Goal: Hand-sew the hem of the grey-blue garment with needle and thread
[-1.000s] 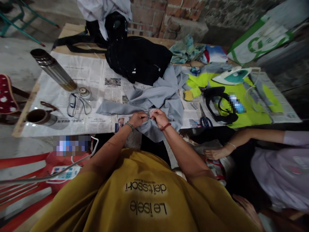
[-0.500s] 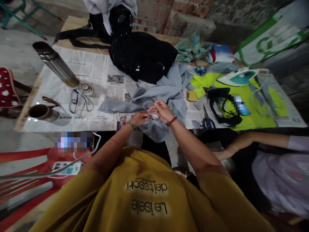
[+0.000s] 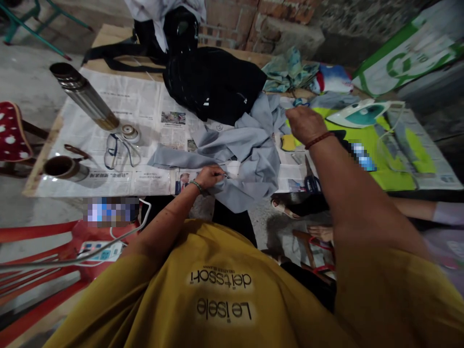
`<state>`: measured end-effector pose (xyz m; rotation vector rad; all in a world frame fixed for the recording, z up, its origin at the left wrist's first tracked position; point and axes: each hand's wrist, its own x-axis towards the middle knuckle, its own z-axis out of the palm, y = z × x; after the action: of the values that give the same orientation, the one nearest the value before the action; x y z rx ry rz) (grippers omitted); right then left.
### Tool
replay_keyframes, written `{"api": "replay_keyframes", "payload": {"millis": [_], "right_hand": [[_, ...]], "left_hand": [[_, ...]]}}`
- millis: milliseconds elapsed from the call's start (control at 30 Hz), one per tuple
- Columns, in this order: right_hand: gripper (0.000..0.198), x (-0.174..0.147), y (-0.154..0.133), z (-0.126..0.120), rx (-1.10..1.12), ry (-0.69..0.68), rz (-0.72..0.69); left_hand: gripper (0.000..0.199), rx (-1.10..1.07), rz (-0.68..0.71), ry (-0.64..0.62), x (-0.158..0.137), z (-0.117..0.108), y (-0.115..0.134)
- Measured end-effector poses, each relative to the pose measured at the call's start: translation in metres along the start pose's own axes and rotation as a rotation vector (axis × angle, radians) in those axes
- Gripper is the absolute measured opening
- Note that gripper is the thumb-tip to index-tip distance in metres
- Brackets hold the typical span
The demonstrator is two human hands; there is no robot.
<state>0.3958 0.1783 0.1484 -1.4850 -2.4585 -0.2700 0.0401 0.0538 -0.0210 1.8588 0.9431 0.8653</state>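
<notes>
Crumpled grey cloth [image 3: 250, 179] lies over the table's front edge and hangs down a little there. My left hand [image 3: 211, 177], with a beaded bracelet at the wrist, is closed in a pinch on this cloth near its middle. Up and to the right, my right hand [image 3: 307, 125] is raised apart from the cloth, its fingers closed. What it holds, if anything, is too small to see. Scissors [image 3: 311, 181] with dark handles lie below that hand, partly behind my forearm. A yellow piece [image 3: 288, 143] rests beside the cloth.
Newspaper [image 3: 145, 106] covers the table. A steel thermos [image 3: 87, 99], a mug [image 3: 63, 168] and glasses [image 3: 113, 152] stand or lie at the left. Behind the cloth is a black bag [image 3: 217, 82]. An iron [image 3: 362, 115] sits on a neon-yellow garment [image 3: 393, 179] at the right. A co-worker's sleeve [image 3: 447, 212] shows there.
My right hand has moved from beside my left hand, up and to the right, away from the cloth. My left hand stays on the cloth. The co-worker's arm at the right has shifted.
</notes>
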Motion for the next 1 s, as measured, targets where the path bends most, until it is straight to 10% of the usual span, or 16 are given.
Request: {"api": "replay_keyframes", "payload": {"millis": [333,500,700,1000], "right_hand": [[0.044,0.03,0.026,-0.05,-0.107,0.133,0.216],[0.025,0.003,-0.073,-0.005,0.338,0.052,0.449],[0.024,-0.105,-0.209,0.075,0.488,-0.126,0.306],[0.038,-0.122,-0.178,0.105,0.478,0.155,0.509]], "left_hand": [[0.008,0.008,-0.018,0.01,0.0,0.0,-0.003],[0.01,0.014,0.024,-0.004,0.0,-0.001,0.0],[0.012,0.026,0.006,-0.003,0.001,-0.002,0.002],[0.005,0.227,0.033,-0.234,0.016,-0.024,0.027]]}}
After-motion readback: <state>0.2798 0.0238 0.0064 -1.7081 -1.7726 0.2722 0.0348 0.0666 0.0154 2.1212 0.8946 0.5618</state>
